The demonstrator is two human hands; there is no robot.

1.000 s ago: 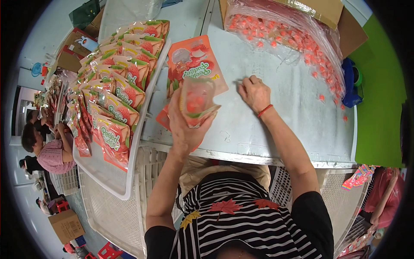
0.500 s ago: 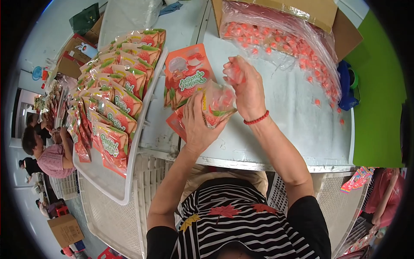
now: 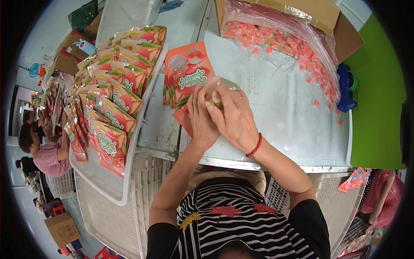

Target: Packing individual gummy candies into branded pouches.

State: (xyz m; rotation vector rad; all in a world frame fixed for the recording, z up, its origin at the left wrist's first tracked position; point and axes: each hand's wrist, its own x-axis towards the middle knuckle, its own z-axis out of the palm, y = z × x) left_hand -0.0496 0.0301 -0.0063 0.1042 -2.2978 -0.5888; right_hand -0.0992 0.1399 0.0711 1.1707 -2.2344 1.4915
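Both hands meet over a candy pouch [image 3: 215,84], mostly covered by my fingers, at the front of the table. My left hand [image 3: 202,123] wraps round it from the left. From the right, my right hand [image 3: 238,118] closes over its top, thumb and fingers pressed against it. Whether loose candies are under the right palm is hidden. Just beyond my left hand lie flat red printed pouches [image 3: 187,69], with the edge of another red pouch [image 3: 184,118] beside my left wrist.
A white tray [image 3: 125,190] of several filled pouches [image 3: 113,142] stands on the left. At the back right, a cardboard box [image 3: 347,36] lies open, with individually wrapped red candies [image 3: 302,56] spilling from its plastic liner. A blue tape dispenser [image 3: 347,97] sits beside it. Other people are at far left and right.
My right hand, which held wrapped candies beside the pouch, has come down and left onto the pouch's top. The pouch's open mouth is now covered. My left hand keeps its hold.
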